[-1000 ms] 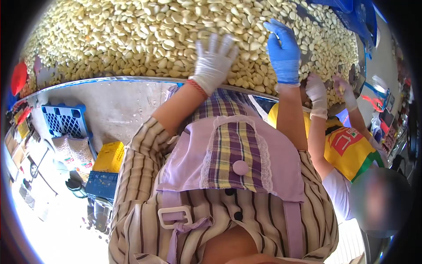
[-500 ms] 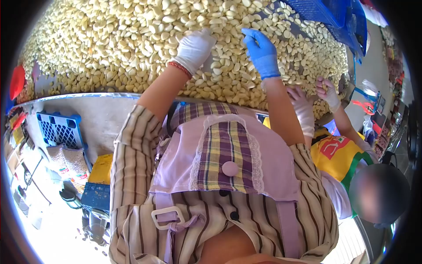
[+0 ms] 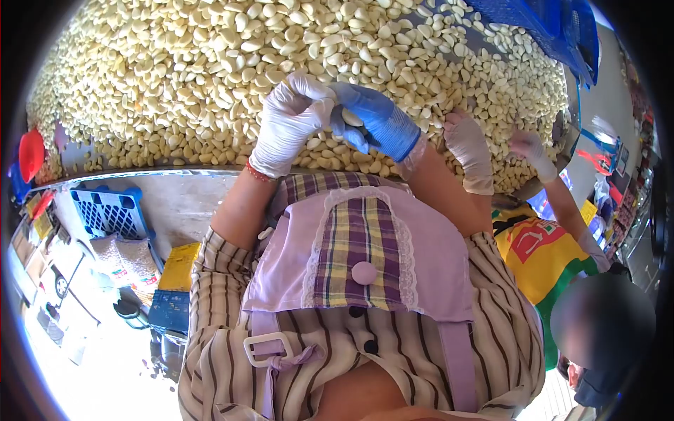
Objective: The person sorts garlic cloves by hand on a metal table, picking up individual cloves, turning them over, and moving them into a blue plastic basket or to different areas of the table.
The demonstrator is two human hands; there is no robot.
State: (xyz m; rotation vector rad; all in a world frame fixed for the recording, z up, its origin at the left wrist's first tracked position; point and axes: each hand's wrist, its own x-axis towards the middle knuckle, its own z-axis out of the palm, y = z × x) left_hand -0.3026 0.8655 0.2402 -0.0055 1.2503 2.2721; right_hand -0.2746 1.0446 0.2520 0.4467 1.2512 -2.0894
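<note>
Peeled garlic cloves (image 3: 210, 77) cover the work surface in a thick layer. My left hand (image 3: 289, 125), in a white glove with a red bead bracelet at the wrist, is closed in a pinch above the near part of the pile. Its fingertips meet those of my right hand (image 3: 382, 125), which wears a blue glove. A pale garlic clove (image 3: 352, 118) shows between the blue fingers, which curl around it. Whatever the white fingertips pinch is hidden.
A co-worker's gloved hands (image 3: 469, 151) reach into the cloves on the right. Blue crates (image 3: 540, 28) stand at the far right. The table's metal edge (image 3: 175, 170) runs before me; a red bowl (image 3: 31, 156) is at far left, and a blue pallet (image 3: 109, 210) below it.
My hands were apart over the cloves; both have drawn back towards me and come together. A clove now shows in my right hand. The co-worker's hands have shifted slightly.
</note>
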